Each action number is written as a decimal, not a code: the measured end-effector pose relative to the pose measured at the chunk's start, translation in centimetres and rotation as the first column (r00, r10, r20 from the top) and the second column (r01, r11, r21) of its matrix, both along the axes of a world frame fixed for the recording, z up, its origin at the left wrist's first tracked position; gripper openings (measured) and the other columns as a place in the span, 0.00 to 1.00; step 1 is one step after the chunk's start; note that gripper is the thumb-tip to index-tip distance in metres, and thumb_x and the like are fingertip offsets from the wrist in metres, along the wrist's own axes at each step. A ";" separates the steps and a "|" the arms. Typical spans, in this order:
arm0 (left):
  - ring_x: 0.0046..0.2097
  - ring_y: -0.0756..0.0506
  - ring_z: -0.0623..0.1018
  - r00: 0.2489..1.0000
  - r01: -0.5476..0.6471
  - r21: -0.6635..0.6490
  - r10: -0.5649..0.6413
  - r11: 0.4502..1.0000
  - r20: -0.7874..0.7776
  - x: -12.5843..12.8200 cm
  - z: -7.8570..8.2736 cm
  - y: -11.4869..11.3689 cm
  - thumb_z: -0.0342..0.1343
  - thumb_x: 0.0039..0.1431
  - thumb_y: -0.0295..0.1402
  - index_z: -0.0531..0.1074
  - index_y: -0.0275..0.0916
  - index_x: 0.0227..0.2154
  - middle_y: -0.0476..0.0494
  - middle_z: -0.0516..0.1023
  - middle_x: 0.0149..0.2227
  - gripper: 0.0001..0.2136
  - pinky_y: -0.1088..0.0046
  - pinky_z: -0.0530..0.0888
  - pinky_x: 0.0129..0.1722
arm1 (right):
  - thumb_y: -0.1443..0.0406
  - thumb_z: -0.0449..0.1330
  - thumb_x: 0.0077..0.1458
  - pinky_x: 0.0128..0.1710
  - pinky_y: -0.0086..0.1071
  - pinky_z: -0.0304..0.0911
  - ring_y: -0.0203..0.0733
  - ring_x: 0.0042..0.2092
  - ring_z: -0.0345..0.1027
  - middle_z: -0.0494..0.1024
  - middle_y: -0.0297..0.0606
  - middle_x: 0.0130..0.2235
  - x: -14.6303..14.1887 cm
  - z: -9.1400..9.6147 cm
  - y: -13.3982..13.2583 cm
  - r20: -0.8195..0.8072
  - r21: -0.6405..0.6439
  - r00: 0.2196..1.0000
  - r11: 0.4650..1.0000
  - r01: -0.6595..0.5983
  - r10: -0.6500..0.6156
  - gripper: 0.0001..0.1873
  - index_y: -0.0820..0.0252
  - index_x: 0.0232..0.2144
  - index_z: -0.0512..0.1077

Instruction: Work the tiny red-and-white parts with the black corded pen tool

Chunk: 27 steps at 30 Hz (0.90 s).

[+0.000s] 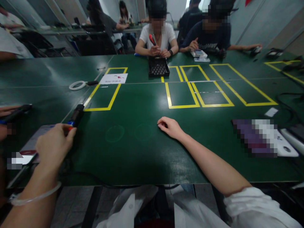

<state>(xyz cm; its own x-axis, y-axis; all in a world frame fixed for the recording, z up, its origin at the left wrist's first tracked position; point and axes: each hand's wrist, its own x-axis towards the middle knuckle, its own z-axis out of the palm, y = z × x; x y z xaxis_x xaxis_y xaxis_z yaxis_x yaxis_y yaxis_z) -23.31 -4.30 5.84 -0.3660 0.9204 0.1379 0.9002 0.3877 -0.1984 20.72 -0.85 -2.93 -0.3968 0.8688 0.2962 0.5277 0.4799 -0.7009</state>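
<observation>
My left hand is at the left side of the green table, its fingers closed around the rear of an electric screwdriver. The tool has a black body with blue and red parts and points away from me. Part of its grip is hidden by my fingers. My right hand rests on the table near the middle, fingers curled and thumb against the index finger. Whatever may be between those fingertips is too small to make out.
Yellow tape outlines mark the table. A white paper and a white ring-shaped coil lie at far left. Opposite, a person holds a red-handled tool over a black tray. Phones lie at right.
</observation>
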 end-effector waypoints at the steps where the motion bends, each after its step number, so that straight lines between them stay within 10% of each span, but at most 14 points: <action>1: 0.39 0.39 0.77 0.991 0.045 0.038 -0.049 0.998 0.126 1.3 0.2 0.5 0.41 0.61 0.51 0.70 0.40 0.49 0.38 0.80 0.42 0.25 0.66 0.70 0.38 | 0.67 0.56 0.58 0.34 0.28 0.57 0.35 0.32 0.65 0.73 0.33 0.32 0.0 0.0 0.0 -0.005 -0.004 1.000 1.000 0.000 0.000 0.04 0.58 0.36 0.71; 7: 0.45 0.42 0.77 0.464 0.532 0.235 -0.512 0.814 0.723 14.0 -0.5 3.7 0.52 0.57 0.49 0.76 0.40 0.45 0.43 0.80 0.45 0.21 0.68 0.70 0.46 | 0.66 0.56 0.58 0.33 0.28 0.58 0.34 0.31 0.65 0.73 0.33 0.32 0.2 -0.1 -0.1 -0.086 -0.062 0.996 0.998 -0.027 0.021 0.05 0.58 0.37 0.71; 13: 0.39 0.46 0.76 0.006 0.676 0.212 -0.292 0.706 0.956 23.3 -3.1 5.6 0.59 0.55 0.43 0.68 0.35 0.55 0.42 0.78 0.38 0.27 0.69 0.70 0.40 | 0.64 0.58 0.58 0.32 0.27 0.60 0.33 0.28 0.64 0.73 0.30 0.31 0.1 0.6 -0.6 -0.234 -0.125 0.969 0.985 -0.117 0.085 0.15 0.58 0.48 0.65; 27: 0.37 0.48 0.75 -0.167 0.624 0.160 -0.070 0.764 0.984 24.1 -5.6 5.5 0.55 0.58 0.44 0.71 0.35 0.40 0.43 0.76 0.36 0.16 0.72 0.69 0.35 | 0.61 0.57 0.60 0.30 0.26 0.59 0.33 0.28 0.63 0.72 0.31 0.29 0.0 0.6 -0.8 -0.208 -0.110 0.977 0.991 -0.071 0.047 0.08 0.59 0.40 0.68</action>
